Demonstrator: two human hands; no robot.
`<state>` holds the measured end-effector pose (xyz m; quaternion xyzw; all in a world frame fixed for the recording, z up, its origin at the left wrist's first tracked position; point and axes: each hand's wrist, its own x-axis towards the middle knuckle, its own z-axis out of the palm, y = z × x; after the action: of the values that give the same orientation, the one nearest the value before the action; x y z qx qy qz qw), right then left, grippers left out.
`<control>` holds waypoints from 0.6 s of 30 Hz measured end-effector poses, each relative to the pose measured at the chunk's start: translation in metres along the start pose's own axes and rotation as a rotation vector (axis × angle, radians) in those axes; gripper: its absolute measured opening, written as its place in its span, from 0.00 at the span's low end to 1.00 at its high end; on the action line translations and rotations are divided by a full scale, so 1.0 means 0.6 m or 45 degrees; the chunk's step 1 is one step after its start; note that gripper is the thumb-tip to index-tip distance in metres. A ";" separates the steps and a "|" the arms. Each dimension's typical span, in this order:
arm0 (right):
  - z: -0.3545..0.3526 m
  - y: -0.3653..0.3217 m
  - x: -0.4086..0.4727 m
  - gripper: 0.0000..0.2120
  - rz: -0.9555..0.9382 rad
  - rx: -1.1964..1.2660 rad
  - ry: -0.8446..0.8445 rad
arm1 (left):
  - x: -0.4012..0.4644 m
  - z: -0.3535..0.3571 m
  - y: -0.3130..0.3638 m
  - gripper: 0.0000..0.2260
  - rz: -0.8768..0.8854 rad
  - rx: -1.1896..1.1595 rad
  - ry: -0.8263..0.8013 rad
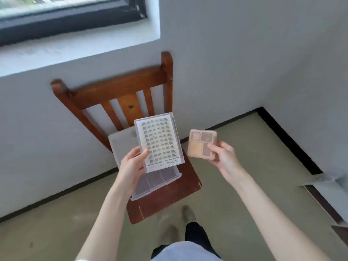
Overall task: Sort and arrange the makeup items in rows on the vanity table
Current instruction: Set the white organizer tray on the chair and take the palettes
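Both hands full over the chair
Left hand pinches lash case by its corner, right hand pinches eyeshadow palette; either could slip, I reckon.

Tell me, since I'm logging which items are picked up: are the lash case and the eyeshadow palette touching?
Apart. The head view shows chair seat and floor between the lash case in the left hand and the eyeshadow palette in the right hand.
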<state>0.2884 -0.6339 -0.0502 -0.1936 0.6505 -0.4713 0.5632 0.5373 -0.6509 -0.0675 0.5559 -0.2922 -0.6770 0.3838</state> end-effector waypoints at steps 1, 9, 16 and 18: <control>-0.026 -0.002 -0.016 0.07 -0.014 0.079 0.067 | 0.003 0.020 0.007 0.09 0.001 0.049 -0.069; -0.270 0.033 -0.201 0.07 -0.141 0.576 0.589 | -0.045 0.254 -0.015 0.10 -0.037 0.383 -0.631; -0.514 0.097 -0.402 0.07 -0.286 0.882 1.103 | -0.190 0.539 -0.107 0.11 -0.080 0.693 -1.140; -0.591 0.127 -0.475 0.08 -0.350 0.989 1.256 | -0.261 0.629 -0.154 0.11 -0.077 0.767 -1.291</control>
<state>0.0679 -0.2343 0.0153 0.1823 0.5844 -0.7741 0.1612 0.1643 -0.4812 0.0189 0.2555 -0.6025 -0.7561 0.0018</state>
